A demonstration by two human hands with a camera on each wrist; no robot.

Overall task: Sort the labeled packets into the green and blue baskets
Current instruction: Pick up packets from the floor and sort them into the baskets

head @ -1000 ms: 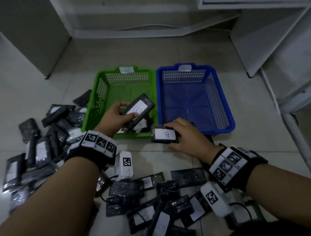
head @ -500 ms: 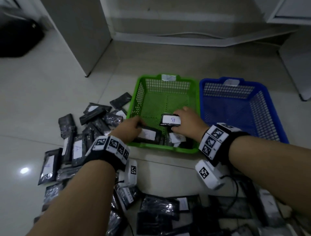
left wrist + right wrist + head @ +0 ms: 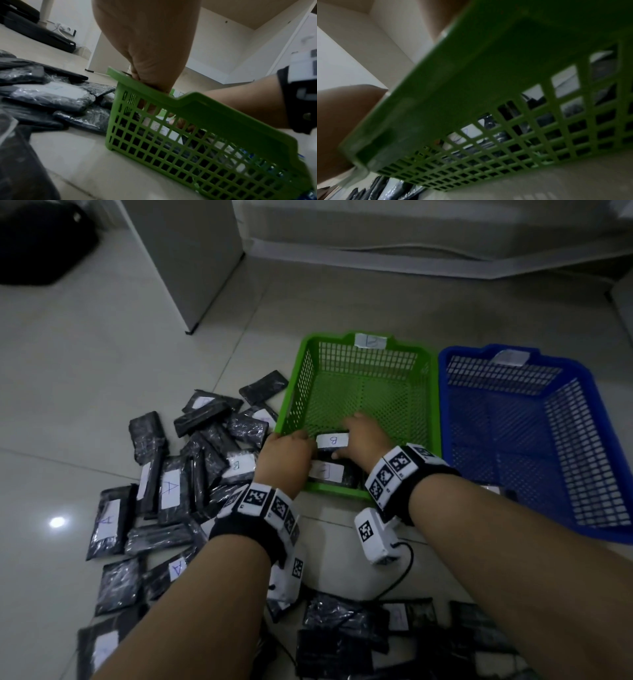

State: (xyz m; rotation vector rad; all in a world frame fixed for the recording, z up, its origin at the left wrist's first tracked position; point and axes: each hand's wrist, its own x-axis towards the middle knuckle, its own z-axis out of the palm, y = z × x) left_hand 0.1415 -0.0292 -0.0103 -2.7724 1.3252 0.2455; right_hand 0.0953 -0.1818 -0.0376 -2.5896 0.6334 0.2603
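fingers of the right hand (image 3: pixel 363 436) are curling around a packet labelled b (image 3: pixel 331 440), holding it low inside the green basket (image 3: pixel 363 361) above other packets (image 3: pixel 327 472). the left hand (image 3: pixel 284 453) is reaching over the near rim, fingers hidden, so i cannot tell their state. the blue basket (image 3: pixel 582 374) is sitting just beside, and more loose packets (image 3: pixel 171 484) are lying on the floor (image 3: pixel 85 364).

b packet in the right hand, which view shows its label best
The head view: the B packet lies label-up in the green basket, under the right hand. The wrist views show only blurred packets through the basket's mesh, no letter legible.
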